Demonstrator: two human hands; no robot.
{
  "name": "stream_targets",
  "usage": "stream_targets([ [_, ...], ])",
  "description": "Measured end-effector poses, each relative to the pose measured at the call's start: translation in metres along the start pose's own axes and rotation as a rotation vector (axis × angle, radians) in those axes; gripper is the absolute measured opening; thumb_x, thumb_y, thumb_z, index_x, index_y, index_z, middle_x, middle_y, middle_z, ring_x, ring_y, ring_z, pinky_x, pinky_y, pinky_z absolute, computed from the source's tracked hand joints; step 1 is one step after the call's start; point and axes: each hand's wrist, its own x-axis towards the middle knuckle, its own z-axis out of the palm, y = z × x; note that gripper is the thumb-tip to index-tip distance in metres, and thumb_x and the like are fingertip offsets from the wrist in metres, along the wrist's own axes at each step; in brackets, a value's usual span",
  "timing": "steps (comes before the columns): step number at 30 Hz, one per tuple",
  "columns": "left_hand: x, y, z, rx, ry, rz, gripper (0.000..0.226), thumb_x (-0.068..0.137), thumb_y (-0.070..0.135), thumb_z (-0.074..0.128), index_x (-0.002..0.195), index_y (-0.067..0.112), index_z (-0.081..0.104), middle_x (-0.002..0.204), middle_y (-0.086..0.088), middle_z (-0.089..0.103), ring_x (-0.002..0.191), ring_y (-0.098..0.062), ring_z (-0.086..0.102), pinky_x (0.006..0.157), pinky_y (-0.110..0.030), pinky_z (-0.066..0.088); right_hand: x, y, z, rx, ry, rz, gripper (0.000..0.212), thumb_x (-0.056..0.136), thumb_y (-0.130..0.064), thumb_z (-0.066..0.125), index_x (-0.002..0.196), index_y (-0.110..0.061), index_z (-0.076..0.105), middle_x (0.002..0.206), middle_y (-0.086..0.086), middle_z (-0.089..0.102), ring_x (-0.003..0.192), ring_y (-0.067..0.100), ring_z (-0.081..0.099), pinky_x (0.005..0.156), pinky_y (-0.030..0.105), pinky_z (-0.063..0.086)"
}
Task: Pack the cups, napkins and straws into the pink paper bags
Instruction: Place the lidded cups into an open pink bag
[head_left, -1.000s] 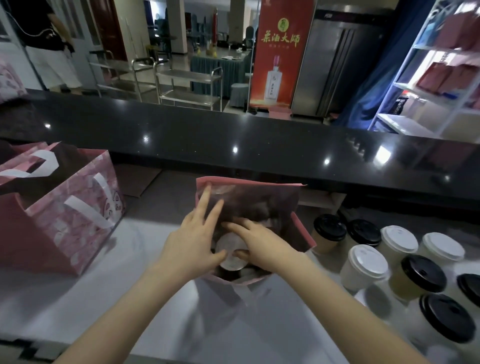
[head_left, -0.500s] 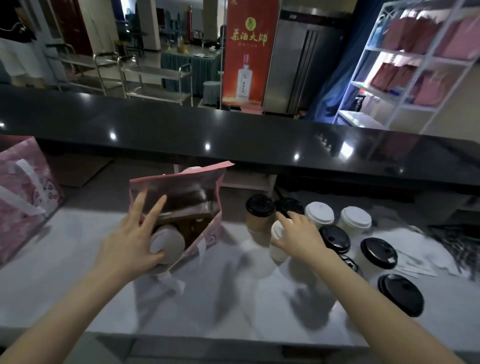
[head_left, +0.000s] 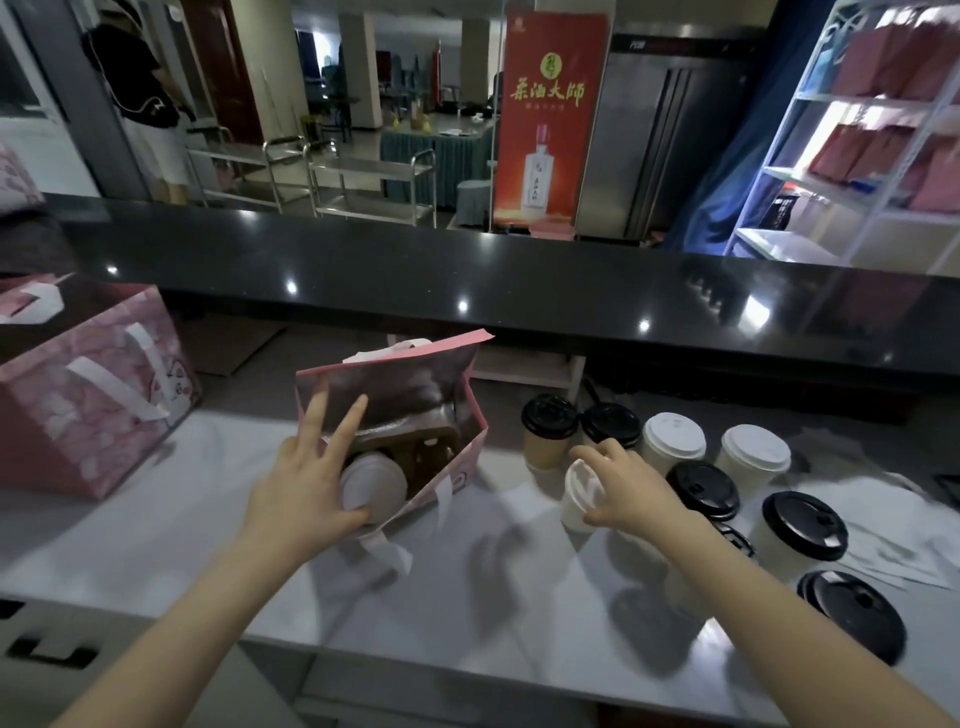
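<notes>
An open pink paper bag (head_left: 470, 452) stands on the white counter (head_left: 218, 540), with a brown cardboard carrier and a white-lidded cup (head_left: 375, 486) inside. My left hand (head_left: 306, 483) holds the bag's near-left edge, fingers spread up its inner wall, thumb under the cup's lid. My right hand (head_left: 626, 491) grips a white-lidded cup (head_left: 579, 493), tilted, just right of the bag. Several more cups with black lids (head_left: 701, 489) and white lids (head_left: 674, 435) stand to the right. I see no straws.
A larger pink bag (head_left: 88, 410) with white handles stands at the left. A black raised bar top (head_left: 467, 275) runs behind the counter. White napkins or papers (head_left: 893, 530) lie at the far right. A shelf with pink bags (head_left: 883, 150) stands beyond.
My right hand left the bag, went right to the group of cups and closed round a white-lidded one, now tilted. My left hand stayed on the bag's edge.
</notes>
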Motion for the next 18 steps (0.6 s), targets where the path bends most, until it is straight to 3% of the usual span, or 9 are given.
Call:
stream_targets([
  [4,0.008,-0.007,0.000,-0.030,0.009,-0.001,0.125,0.063,0.056,0.077,0.145,0.049,-0.018,0.155,0.010,-0.030,0.137,-0.026,0.029,0.077,-0.032,0.054,-0.010,-0.021,-0.033,0.160,0.180,-0.073,0.080,0.068,-0.036,0.074,0.140,-0.034,0.042,0.127,-0.001,0.037,0.112,0.024,0.041,0.095,0.031,0.041],
  [7,0.018,-0.011,0.000,-0.040,0.006,-0.005,0.123,0.065,0.055,0.075,0.143,0.051,-0.020,0.154,0.012,-0.031,0.142,-0.027,0.022,0.078,-0.033,0.055,-0.022,-0.046,-0.083,0.274,0.408,-0.179,0.074,0.062,-0.046,0.072,0.132,-0.036,0.050,0.125,-0.002,0.037,0.111,0.021,0.043,0.090,0.039,0.046],
  [11,0.026,-0.014,0.001,-0.046,0.002,-0.003,0.122,0.066,0.055,0.074,0.143,0.049,-0.020,0.155,0.010,-0.028,0.140,-0.027,0.022,0.083,-0.035,0.054,-0.031,-0.085,-0.144,0.322,0.596,-0.323,0.073,0.063,-0.030,0.082,0.130,-0.030,0.054,0.127,0.002,0.039,0.112,0.026,0.047,0.092,0.041,0.046],
  [14,0.031,-0.018,0.004,-0.104,0.019,0.024,0.121,0.066,0.053,0.075,0.145,0.048,-0.017,0.156,0.008,-0.025,0.141,-0.028,0.021,0.086,-0.035,0.052,-0.030,-0.123,-0.166,0.332,0.540,-0.399,0.075,0.066,-0.031,0.082,0.134,-0.033,0.050,0.134,-0.001,0.039,0.119,0.020,0.041,0.099,0.036,0.039],
  [18,0.039,-0.022,0.006,-0.156,0.033,0.038,0.122,0.066,0.052,0.076,0.145,0.049,-0.017,0.155,0.008,-0.029,0.138,-0.029,0.025,0.086,-0.035,0.051,-0.014,-0.172,-0.150,0.198,0.362,-0.461,0.075,0.071,-0.039,0.076,0.137,-0.040,0.041,0.135,-0.009,0.037,0.122,0.012,0.032,0.098,0.036,0.042],
])
